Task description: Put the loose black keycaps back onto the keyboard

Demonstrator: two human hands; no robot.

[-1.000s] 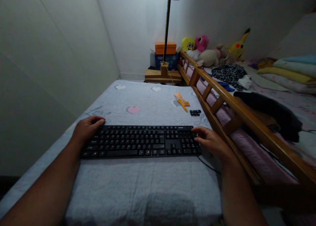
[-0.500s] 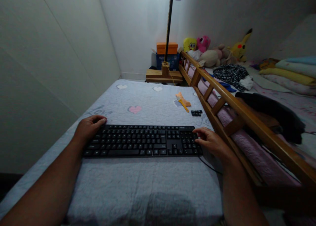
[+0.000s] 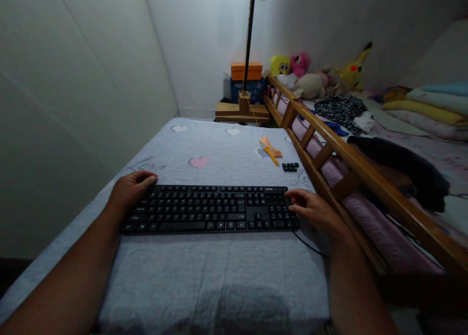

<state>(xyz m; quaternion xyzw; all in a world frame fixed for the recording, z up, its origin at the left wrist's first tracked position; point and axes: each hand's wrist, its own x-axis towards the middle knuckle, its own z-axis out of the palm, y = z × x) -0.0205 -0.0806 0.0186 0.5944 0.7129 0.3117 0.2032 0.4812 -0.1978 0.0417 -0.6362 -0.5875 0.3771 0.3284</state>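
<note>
A black computer keyboard (image 3: 204, 210) lies flat across the quilted cover, its keys facing up and a cable leaving near its lower right corner. My left hand (image 3: 132, 189) is wrapped round the keyboard's left end, thumb by the top corner; some of its fingers are hidden. At the opposite end, my right hand (image 3: 309, 206) grips the right edge beside the number pad with bent fingers. Beyond the keyboard, several loose black keycaps (image 3: 290, 167) sit on the cover. An orange-handled brush (image 3: 271, 155) rests against an orange cloth (image 3: 274, 148) behind them.
The pale blue cover (image 3: 219, 262) has heart patterns. Along the right runs a wooden bed rail (image 3: 351, 164), with clothes and plush toys (image 3: 310, 84) past it. A wooden stand (image 3: 243, 110) with a black pole and stacked boxes (image 3: 246, 71) are at the far end. A white panel (image 3: 80, 106) borders the left.
Both hands keep their places at the keyboard's ends. The whole view has shifted very slightly; nothing else visibly moves.
</note>
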